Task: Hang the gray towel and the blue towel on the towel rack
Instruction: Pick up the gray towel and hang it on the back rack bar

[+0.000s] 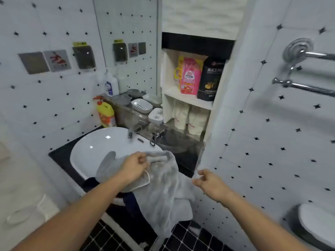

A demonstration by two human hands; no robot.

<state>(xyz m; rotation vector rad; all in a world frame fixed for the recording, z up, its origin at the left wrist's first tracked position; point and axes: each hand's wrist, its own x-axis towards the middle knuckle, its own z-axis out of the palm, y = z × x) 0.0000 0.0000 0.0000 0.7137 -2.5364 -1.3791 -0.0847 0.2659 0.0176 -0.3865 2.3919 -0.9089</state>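
Spreading the towel: left hand [135, 166] is closed on the top hem of the gray towel [159, 189]; right hand [208, 182] pinches what looks like its far corner, blurry tho
Tip: pull the hem taut between both hands before lifting
Blue towel [92, 182]: dark bit under the left wrist, on the sink [94, 142] rim
Towel rack [306, 73]: up and right of the right hand, well apart; bars bare
Room: open wall on that side; toilet [315, 225] below the right forearm

blue towel [91, 182] mostly hidden under gray towel [161, 187], towel rack [306, 69] cut off at right edge
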